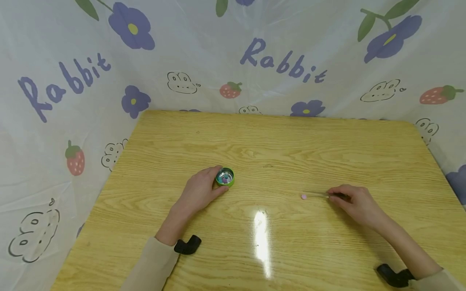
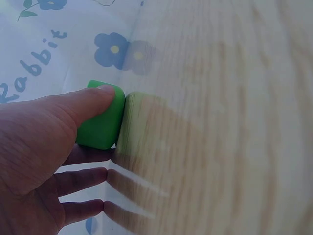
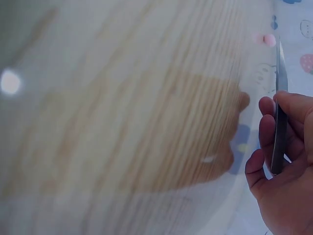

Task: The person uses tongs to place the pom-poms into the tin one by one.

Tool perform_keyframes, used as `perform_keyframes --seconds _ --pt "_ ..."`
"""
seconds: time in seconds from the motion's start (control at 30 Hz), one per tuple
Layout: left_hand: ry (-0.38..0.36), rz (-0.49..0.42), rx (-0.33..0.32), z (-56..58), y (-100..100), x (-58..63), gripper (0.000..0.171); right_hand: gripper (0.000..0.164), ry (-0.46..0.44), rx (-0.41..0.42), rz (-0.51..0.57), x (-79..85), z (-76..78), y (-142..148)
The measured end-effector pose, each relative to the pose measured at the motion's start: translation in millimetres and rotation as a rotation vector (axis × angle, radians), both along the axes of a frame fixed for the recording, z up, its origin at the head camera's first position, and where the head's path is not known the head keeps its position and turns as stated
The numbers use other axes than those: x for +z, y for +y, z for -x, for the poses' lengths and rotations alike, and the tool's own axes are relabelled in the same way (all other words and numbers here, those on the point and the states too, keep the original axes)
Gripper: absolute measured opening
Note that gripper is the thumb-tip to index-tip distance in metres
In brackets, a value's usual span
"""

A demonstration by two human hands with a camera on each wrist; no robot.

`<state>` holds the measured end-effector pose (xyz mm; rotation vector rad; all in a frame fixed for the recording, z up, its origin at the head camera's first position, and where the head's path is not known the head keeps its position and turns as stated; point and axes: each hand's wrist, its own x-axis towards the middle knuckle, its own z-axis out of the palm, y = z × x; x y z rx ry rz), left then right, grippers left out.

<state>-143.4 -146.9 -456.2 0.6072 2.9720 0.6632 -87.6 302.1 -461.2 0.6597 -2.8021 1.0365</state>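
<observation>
My left hand [image 1: 199, 189] grips a small round green bowl [image 1: 233, 181] with a shiny metal inside, thumb and fingers at its sides. Several small purple, teal and pale pieces [image 1: 225, 179] lie at the bottom of it. In the left wrist view the thumb presses on the green outer wall [image 2: 103, 125], and the other fingertips rest on the table. On the right, my right hand [image 1: 358, 204] pinches slim metal tweezers [image 3: 280, 117], tips pointing left. A small pink round piece [image 1: 303, 197] lies on the table right beside the tips.
The wood-grain table [image 1: 276, 149] has a glossy top with a bright light reflection. Behind and to the left hangs a white curtain [image 1: 204, 48] printed with flowers, strawberries and rabbits. Black curved mounts [image 1: 187, 245] sit at both wrists.
</observation>
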Motion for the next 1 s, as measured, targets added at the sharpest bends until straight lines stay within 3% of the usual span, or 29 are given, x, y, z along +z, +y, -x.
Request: perform_keyframes --seconds 0.27,1.0 --pt "0.002 0.003 -0.007 -0.1 0.0 0.8 0.069 0.020 -0.039 0.007 -0.015 0.0 -2.0 0.4" --pt "-0.011 0.005 -0.006 0.0 -0.7 0.3 0.068 0.023 0.062 0.041 -0.018 -3.8 6.7 -7.1"
